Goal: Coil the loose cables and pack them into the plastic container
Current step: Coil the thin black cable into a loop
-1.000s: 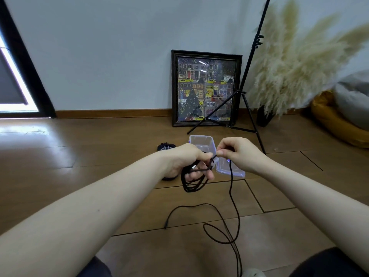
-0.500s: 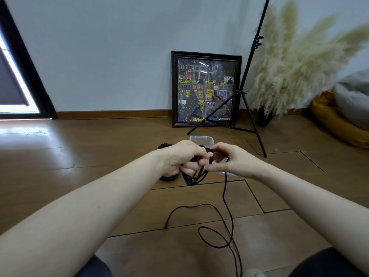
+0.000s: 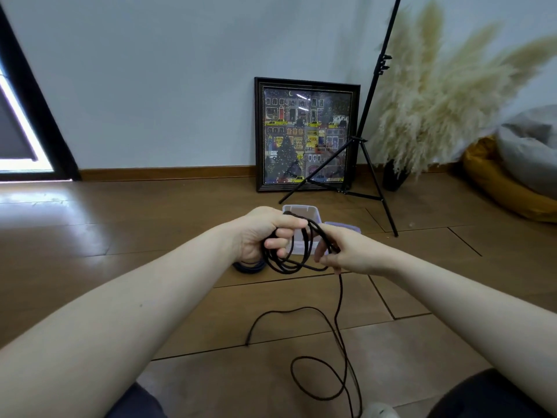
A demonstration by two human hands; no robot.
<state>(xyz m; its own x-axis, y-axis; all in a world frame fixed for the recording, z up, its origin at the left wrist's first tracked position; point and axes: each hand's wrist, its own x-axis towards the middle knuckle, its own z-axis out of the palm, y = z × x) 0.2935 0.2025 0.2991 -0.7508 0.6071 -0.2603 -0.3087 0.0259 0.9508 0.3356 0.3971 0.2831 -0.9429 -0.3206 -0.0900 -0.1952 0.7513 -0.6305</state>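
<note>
left hand (image 3: 262,233) grips coiled loops of thin black cable (image 3: 340,300) | right hand (image 3: 346,251) pinches the strand beside the coil | slack trails over wooden floor (image 3: 120,230) | clear plastic container (image 3: 304,213) behind hands, on floor

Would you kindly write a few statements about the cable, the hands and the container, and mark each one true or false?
1. The left hand holds loops of the black cable. True.
2. The whole cable is already coiled. False: a long stretch trails on the floor.
3. The container sits on the floor beyond the hands. True.
4. The right hand rests empty on the floor. False: it is raised, with the cable running through its fingers.
5. The picture hangs high on the wall. False: it stands on the floor, against the wall.
</note>
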